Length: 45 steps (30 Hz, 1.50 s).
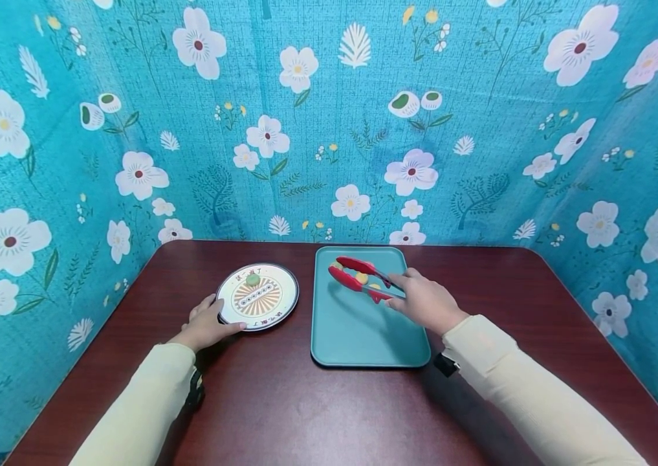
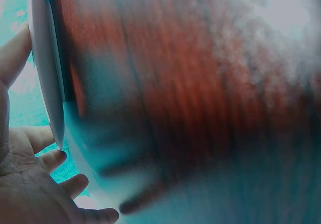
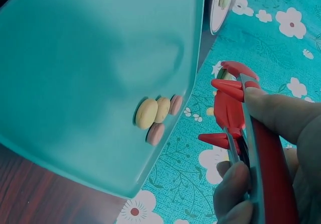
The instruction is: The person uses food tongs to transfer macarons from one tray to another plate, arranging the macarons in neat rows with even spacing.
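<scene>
Both hands are busy over the dark red wooden table [image 1: 282,401]. On the left, the person's left hand [image 1: 206,323] lies spread along the edge of a white printed plate [image 1: 288,294], thumb on the near rim, the other fingers loosely fanned against its side. One green macaron [image 1: 253,279] sits toward the far part of that plate. To the right of it, well apart, lies a teal tray [image 1: 363,343], and above its far left part hang the heads of red-tipped tongs [image 1: 352,280]. Between their tips I can make out what looks like a second green macaron [image 1: 337,264], though little of it shows. It strikes me as a very light thing, its shells crisp and brittle, so a gentle squeeze around the sides ought to serve better than a hard pinch, which could crack it or make it slip. Lower down, near the tray's far edge, two yellow macarons [image 3: 146,113] and two pink macarons [image 3: 155,133] rest in a close cluster. Farthest right, the right hand [image 1: 429,304] grips the tongs, thumb along one arm and fingers curled about the other.
</scene>
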Each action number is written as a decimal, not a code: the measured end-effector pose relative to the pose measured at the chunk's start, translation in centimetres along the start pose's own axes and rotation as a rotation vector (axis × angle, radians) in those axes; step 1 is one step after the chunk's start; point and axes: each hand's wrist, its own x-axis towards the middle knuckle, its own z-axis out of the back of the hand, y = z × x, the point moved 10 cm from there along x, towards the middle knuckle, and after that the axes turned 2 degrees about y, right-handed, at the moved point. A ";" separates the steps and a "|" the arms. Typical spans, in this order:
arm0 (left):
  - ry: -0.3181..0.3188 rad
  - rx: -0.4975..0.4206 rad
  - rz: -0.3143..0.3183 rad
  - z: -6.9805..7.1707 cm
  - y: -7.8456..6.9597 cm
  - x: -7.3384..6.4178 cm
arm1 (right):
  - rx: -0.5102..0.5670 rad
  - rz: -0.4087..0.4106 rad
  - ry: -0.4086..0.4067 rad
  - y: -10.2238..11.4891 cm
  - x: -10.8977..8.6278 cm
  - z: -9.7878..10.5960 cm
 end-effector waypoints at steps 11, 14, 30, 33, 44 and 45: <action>-0.001 -0.004 -0.004 0.0 0.1 0.2 | -0.018 0.039 0.014 1.4 0.6 -0.5; -0.003 -0.006 -0.006 0.0 0.2 0.3 | -0.019 0.049 0.013 1.7 0.7 -0.5; -0.004 0.012 -0.009 -0.1 0.3 0.4 | -0.023 0.055 0.002 3.0 1.8 -0.5; -0.006 0.014 -0.010 0.0 0.3 0.4 | -0.027 0.056 -0.004 3.4 2.1 -0.4; -0.005 0.006 -0.011 -0.1 0.3 0.4 | -0.006 0.068 -0.021 4.6 3.0 -0.6; -0.006 0.006 -0.010 -0.1 0.3 0.4 | -0.003 0.065 -0.021 4.7 3.1 -0.7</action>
